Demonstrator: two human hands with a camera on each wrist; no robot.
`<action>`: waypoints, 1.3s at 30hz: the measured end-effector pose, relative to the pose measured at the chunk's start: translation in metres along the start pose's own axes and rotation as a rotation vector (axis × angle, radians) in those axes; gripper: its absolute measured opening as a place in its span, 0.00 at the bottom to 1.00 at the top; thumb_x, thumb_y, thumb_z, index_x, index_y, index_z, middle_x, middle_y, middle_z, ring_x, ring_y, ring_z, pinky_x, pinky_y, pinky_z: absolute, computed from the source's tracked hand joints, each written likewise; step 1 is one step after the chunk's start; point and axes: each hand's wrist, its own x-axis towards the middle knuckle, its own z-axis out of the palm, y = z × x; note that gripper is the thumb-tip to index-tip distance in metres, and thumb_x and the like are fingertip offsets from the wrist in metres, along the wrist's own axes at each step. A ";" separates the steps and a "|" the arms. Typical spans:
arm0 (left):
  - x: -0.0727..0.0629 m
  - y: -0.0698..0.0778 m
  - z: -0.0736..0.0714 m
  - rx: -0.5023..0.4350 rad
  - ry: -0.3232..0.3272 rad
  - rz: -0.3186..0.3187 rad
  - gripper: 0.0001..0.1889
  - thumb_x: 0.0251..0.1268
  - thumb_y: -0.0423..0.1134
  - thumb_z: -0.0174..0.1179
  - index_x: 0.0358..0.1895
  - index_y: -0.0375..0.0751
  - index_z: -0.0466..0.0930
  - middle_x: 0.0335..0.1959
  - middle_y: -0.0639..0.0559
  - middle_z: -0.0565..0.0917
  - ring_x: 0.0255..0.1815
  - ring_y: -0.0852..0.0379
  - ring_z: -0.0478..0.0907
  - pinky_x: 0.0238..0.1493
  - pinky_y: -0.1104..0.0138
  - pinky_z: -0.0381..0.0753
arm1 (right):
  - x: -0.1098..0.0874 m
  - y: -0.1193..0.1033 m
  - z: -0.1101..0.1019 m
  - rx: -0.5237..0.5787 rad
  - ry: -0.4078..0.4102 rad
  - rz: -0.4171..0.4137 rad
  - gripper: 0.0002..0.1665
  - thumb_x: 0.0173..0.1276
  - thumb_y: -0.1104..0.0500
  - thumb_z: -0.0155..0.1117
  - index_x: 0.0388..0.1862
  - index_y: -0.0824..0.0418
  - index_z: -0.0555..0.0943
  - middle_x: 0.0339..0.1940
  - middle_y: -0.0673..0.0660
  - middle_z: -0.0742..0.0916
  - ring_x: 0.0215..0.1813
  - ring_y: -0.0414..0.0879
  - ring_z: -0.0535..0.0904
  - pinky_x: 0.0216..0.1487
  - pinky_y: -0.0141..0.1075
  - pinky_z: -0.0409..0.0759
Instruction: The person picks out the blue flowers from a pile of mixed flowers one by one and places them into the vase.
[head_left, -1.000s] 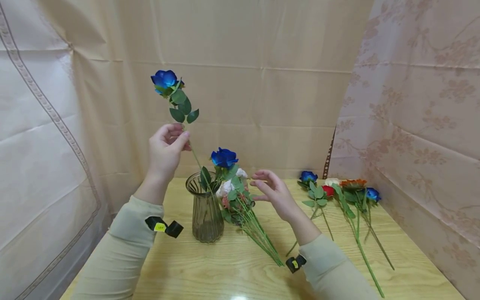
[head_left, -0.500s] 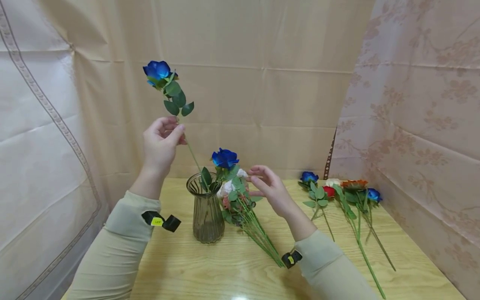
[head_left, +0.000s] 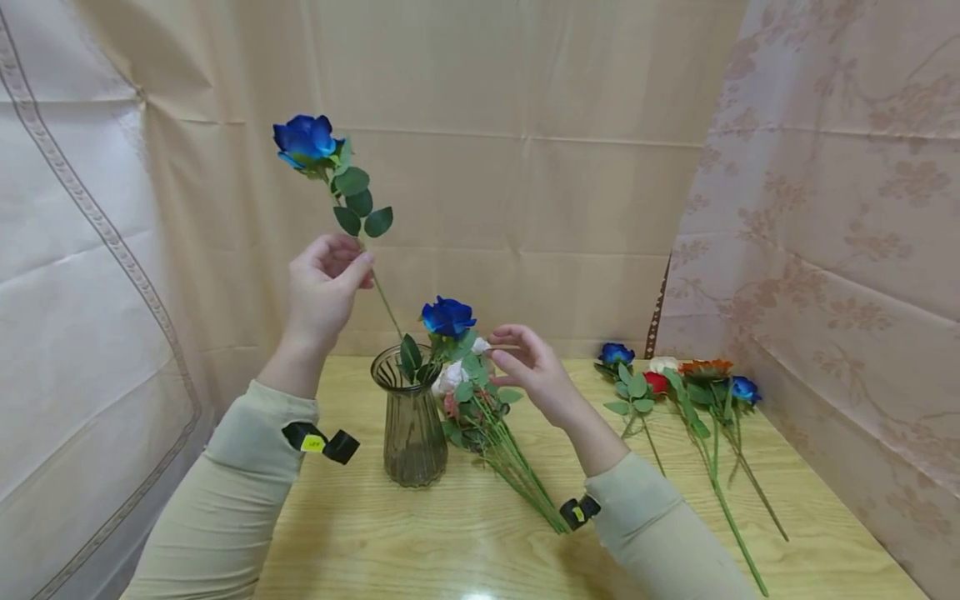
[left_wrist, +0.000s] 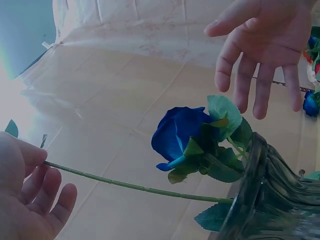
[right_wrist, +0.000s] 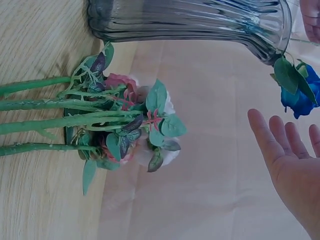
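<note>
My left hand (head_left: 322, 287) pinches the green stem of a tall blue rose (head_left: 306, 140) between thumb and fingers, below its upper leaves. The lower stem slants down into the mouth of a ribbed, smoky glass vase (head_left: 414, 437). Another blue rose (head_left: 448, 317) leans out of the vase's right side, its bloom low beside the rim. Right of that bloom, my right hand (head_left: 531, 373) is raised with fingers spread and nothing held. In the left wrist view the held stem (left_wrist: 135, 188) runs from the fingertips to the vase rim, the held bloom being out of frame.
A bunch of pink and white flowers (right_wrist: 145, 125) lies right of the vase, stems toward the front. Farther right lie more flowers: a blue rose (head_left: 617, 353), a red one (head_left: 656, 382) and an orange one (head_left: 707, 368). Curtains (head_left: 525, 183) enclose the wooden table (head_left: 360, 533).
The left hand has moved slightly up and left, and its blue rose has risen and turned a little. The right hand has shifted slightly left toward the lower blue rose.
</note>
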 end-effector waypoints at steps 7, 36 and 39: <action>-0.010 -0.009 -0.001 0.091 -0.092 0.002 0.13 0.72 0.34 0.64 0.51 0.27 0.79 0.37 0.42 0.83 0.31 0.56 0.83 0.37 0.70 0.85 | -0.001 0.002 0.001 -0.017 0.004 0.013 0.30 0.78 0.56 0.61 0.69 0.72 0.66 0.66 0.71 0.74 0.64 0.63 0.76 0.53 0.55 0.84; -0.052 -0.048 0.002 0.452 -0.277 0.007 0.07 0.72 0.39 0.65 0.39 0.39 0.86 0.28 0.50 0.85 0.28 0.53 0.77 0.26 0.65 0.77 | -0.010 0.025 0.021 -0.056 -0.018 0.074 0.26 0.77 0.57 0.62 0.69 0.66 0.70 0.63 0.65 0.78 0.63 0.70 0.75 0.52 0.59 0.83; -0.055 -0.052 0.001 0.485 -0.312 0.003 0.08 0.72 0.41 0.65 0.38 0.40 0.86 0.28 0.52 0.85 0.26 0.53 0.77 0.25 0.63 0.77 | -0.010 0.028 0.025 -0.066 -0.031 0.090 0.26 0.77 0.57 0.62 0.68 0.66 0.70 0.63 0.64 0.78 0.62 0.63 0.78 0.50 0.57 0.84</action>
